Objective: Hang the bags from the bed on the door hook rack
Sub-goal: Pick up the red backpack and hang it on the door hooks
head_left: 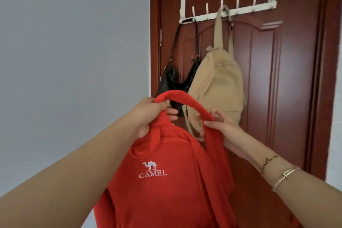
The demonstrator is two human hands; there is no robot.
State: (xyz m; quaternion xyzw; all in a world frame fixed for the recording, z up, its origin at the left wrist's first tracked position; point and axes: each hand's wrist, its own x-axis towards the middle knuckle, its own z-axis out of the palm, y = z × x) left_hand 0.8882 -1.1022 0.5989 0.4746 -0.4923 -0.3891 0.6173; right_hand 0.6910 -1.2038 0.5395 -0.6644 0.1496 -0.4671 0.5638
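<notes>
Red backpack (166, 172) (CAMEL logo), held aloft

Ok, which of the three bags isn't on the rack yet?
The red backpack: both hands grip its strap, left hand, right hand. The black handbag and beige bag already hang.

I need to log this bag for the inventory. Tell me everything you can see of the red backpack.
The red backpack looks like soft, matte fabric, with a white camel logo and the word CAMEL on its front. It hangs upright in front of the door, below the rack, not yet hooked. The left hand grips its top loop at one end; the right hand pinches the other end. Its bottom is out of view.
</notes>
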